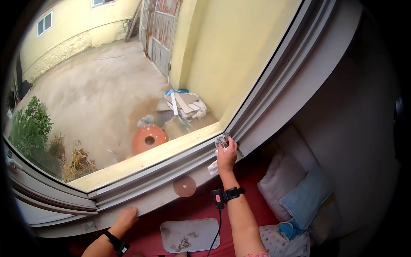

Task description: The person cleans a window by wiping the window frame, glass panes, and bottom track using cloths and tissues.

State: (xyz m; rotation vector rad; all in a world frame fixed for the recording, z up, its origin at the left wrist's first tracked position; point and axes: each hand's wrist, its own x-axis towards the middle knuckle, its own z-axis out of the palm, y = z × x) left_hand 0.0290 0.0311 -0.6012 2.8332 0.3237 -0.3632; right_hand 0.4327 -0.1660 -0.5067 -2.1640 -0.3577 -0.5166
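Observation:
My right hand (227, 156) is closed on a crumpled white rag (213, 168) with grey dirt stains. It presses the rag into the lower right corner of the window frame (160, 171), where the track meets the upright side. My left hand (126, 218) rests on the inner window sill (147, 206), its fingers curled together and nothing visible in them. Between the two hands, a round brownish disc (185, 186) with a small centre hole lies on the sill. Each wrist wears a black strap with a small device.
Below the sill, a pale tray (189, 235) with dark smudges lies on a red cover (205, 199). Pillows (306, 199) are piled at the right. A black cable (219, 229) hangs from my right wrist. Outside the glass are a red-orange round object (143, 136) and stacked boards (184, 104).

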